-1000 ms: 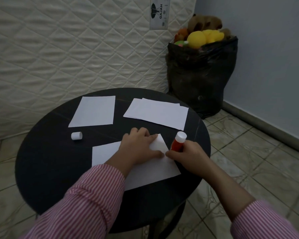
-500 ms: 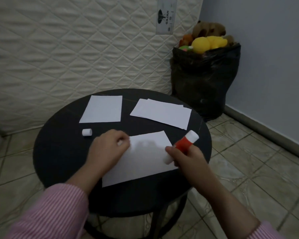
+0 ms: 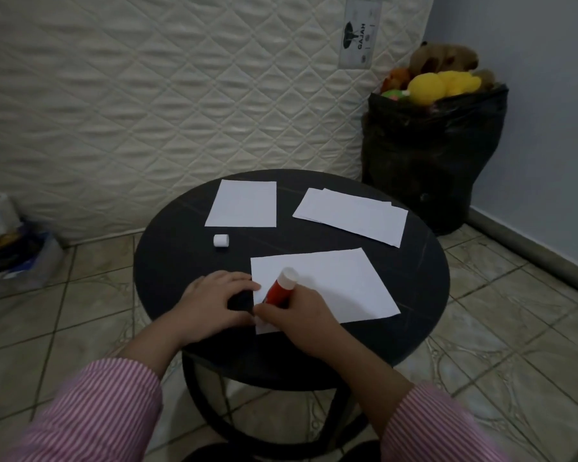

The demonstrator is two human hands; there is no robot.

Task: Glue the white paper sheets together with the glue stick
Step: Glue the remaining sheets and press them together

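Note:
A white paper sheet lies on the near part of the round black table. My right hand grips a red glue stick, tilted, its lower tip down at the sheet's near-left corner. My left hand rests flat on the table just left of that sheet, fingertips at its left edge, fingers apart, holding nothing. The white cap lies on its side further back. A single sheet lies at the back, and a small stack of sheets at the back right.
A quilted mattress leans upright behind the table. A black bag full of soft toys stands in the right corner. Boxes and a paper roll sit on the tiled floor at left.
My right hand carried the glue stick from the sheet's right edge across to its near-left corner. My left hand slid off the sheet to its left edge. The view pulled back.

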